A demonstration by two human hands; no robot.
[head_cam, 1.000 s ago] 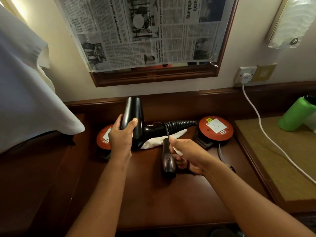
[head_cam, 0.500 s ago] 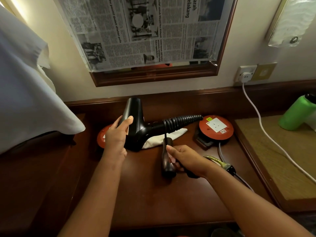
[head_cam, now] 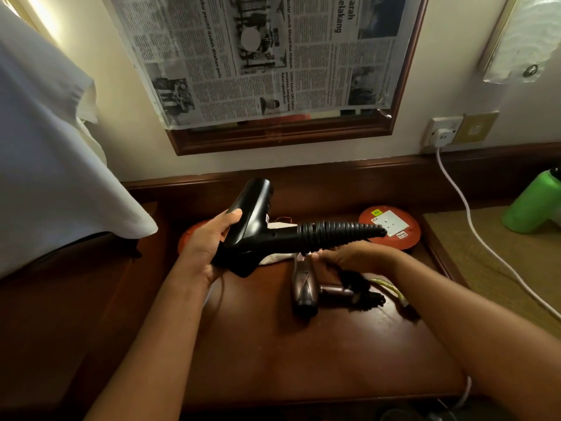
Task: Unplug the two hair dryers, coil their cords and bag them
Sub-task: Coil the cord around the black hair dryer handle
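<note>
The black hair dryer (head_cam: 252,229) is sitting in my left hand (head_cam: 206,247), lifted clear of the wooden desk (head_cam: 273,344), with my fingers wrapping the barrel and my thumb pressing along its side; the nozzle is pointing up toward the mirror frame (head_cam: 282,138) and the handle is sticking out to the right. The black coiled cord (head_cam: 337,233) is running tightly around that handle, tapering to its end in front of the right orange reel (head_cam: 391,227). Below the black dryer, the smaller bronze hair dryer (head_cam: 305,291) is lying flat on the desk with its own dark cord (head_cam: 364,291) bunching beside its handle. My right hand (head_cam: 349,258) is reaching in just under the coiled handle, fingers curling as if pinching something near the cord, though I cannot tell exactly what they are gripping. Behind the black dryer a white cloth bag (head_cam: 279,256) is lying on the desk, partly hidden, and the left orange reel (head_cam: 194,238) is peeking out behind my left hand. To the right of the dryer a white cable (head_cam: 473,226) is hanging from the wall socket (head_cam: 441,133), and a green bottle (head_cam: 534,205) is standing further right.
</note>
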